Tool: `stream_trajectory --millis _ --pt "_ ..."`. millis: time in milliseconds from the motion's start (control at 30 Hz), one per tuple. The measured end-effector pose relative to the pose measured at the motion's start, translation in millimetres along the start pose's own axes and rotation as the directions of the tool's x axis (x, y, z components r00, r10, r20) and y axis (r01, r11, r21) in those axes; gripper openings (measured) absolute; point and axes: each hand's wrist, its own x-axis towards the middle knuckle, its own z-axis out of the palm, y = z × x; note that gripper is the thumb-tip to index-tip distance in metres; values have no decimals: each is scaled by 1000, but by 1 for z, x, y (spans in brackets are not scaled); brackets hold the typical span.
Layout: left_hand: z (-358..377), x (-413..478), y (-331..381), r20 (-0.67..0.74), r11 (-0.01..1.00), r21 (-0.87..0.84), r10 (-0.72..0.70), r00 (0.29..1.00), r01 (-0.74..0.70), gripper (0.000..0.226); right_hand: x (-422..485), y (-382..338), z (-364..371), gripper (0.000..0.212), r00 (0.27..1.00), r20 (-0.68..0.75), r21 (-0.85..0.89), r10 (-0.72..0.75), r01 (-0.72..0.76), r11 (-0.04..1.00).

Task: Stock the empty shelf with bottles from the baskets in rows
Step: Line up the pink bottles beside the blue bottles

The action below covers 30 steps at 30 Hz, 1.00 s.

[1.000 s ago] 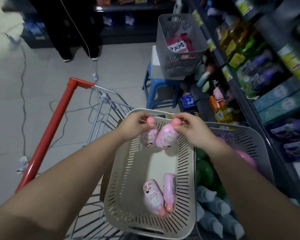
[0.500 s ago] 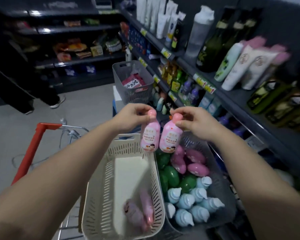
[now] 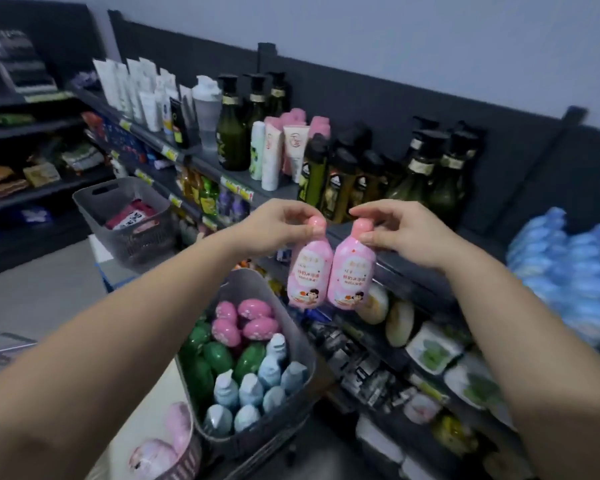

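My left hand pinches the cap of a pink bottle, and my right hand pinches the cap of a second pink bottle. Both bottles hang upright, side by side and touching, in front of the dark shelf edge. Below them a grey basket holds several pink, green and pale blue bottles. At the bottom left, the cream basket shows two more pink bottles lying flat.
The upper shelf carries white tubes and dark pump bottles. Blue packs sit on the shelf at right. Another grey basket with red packets stands further down the aisle. Lower shelves are full of goods.
Both hands rose with the two pink bottles, away from the cream basket and up toward the shelf. My view swung up and right to the shelving.
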Motion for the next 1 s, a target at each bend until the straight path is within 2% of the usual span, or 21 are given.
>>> stream_trajectory --millis 200,433,700,900,1000 --pt "105 49 82 129 993 -89 87 988 -76 24 -101 22 -110 32 989 -130 -32 65 -70 997" --pt "212 94 172 276 966 -145 247 929 -214 21 -210 44 -203 31 951 -277 -95 136 -168 981" --pt "304 144 263 406 926 -210 374 834 -312 20 -295 67 -284 32 863 -468 -129 189 -278 952" --pt "359 193 310 487 903 -244 429 761 -353 26 -323 92 -335 31 747 -626 -84 222 -348 934" --pt "386 219 320 516 890 -229 454 726 -394 24 -328 108 -357 31 710 -661 -99 244 -405 909"
